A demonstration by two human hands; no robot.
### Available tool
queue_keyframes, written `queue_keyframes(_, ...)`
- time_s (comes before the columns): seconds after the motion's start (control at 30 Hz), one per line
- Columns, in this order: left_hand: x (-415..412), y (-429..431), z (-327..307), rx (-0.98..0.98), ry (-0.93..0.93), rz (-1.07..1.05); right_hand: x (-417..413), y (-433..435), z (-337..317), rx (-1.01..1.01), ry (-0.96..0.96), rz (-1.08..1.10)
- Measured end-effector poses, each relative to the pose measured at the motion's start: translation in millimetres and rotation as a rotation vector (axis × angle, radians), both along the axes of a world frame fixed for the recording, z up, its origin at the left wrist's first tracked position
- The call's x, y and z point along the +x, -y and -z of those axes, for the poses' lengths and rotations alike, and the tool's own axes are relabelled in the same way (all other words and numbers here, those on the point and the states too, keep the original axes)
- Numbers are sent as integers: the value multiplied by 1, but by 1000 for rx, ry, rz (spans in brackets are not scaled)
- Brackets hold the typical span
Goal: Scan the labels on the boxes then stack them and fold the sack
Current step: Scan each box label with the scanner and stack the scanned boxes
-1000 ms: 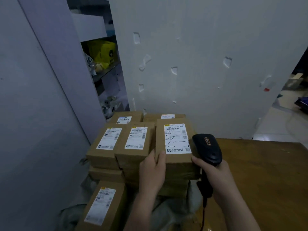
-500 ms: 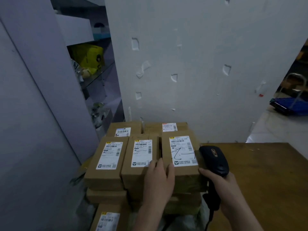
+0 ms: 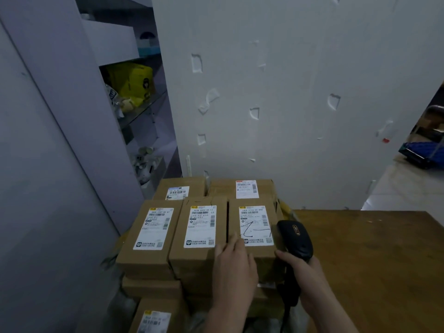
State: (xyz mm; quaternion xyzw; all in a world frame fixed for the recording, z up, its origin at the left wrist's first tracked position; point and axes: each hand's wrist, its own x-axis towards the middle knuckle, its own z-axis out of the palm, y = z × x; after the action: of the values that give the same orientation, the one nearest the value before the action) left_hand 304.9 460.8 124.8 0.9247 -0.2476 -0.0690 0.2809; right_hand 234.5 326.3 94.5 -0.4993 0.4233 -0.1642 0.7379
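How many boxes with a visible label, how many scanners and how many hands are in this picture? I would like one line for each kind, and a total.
Boxes with a visible label: 6
Scanner: 1
Hands, left hand and right hand: 2
Total: 9

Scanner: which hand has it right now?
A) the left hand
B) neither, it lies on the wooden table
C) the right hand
C: the right hand grips the black scanner by its handle, while the left hand rests flat on the front boxes.
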Motion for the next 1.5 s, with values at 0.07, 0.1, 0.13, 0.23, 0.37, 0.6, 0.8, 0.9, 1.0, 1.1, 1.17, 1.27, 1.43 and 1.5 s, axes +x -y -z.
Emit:
queue_keyframes(0.07, -5, 5, 3, -3, 10, 39, 1, 0, 4, 12, -1, -7)
queue_keyframes(0.1, -7, 6, 5, 7, 19, 56, 1, 0, 6, 15, 3, -11)
queue_keyframes(0.13, -8, 8, 6, 19, 25, 70, 0, 1, 8, 15, 7, -14)
queue_keyframes(0.23, -10, 10, 11, 30, 64, 104, 0, 3, 8, 1, 3, -23)
queue_keyframes(0.37, -9, 8, 14, 16, 86, 106, 0, 4, 6, -4, -2, -32)
queue_keyframes(0.6, 8, -10, -14, -7, -101, 227, -4, 2, 1, -49, -2, -46)
queue_keyframes(0.8, 67, -39, -42, -188, -46, -126, -20, 12, -16, -187, 14, -132)
queue_keyframes(0.9, 80, -53, -37, -233, -95, -149, -28, 18, -32, -260, -22, -176)
queue_keyframes(1.0, 75, -64, -34, -258, -117, -100, -31, 17, -36, -279, -38, -126)
queue_keyframes(1.1, 69, -66, -21, -279, -154, -59, -35, 9, -37, -284, -10, -97)
queue_keyframes(1.17, 67, -66, -19, -276, -183, -29, -36, 2, -35, -292, -13, -103)
queue_keyframes(1.27, 67, -66, -13, -290, -188, 2, -38, -9, -35, -282, -6, -100)
queue_keyframes(1.43, 54, -64, -3, -320, -217, 86, -38, -22, -38, -315, -36, -104)
queue_keyframes(1.5, 48, -64, 0, -322, -223, 117, -39, -26, -39, -321, -51, -108)
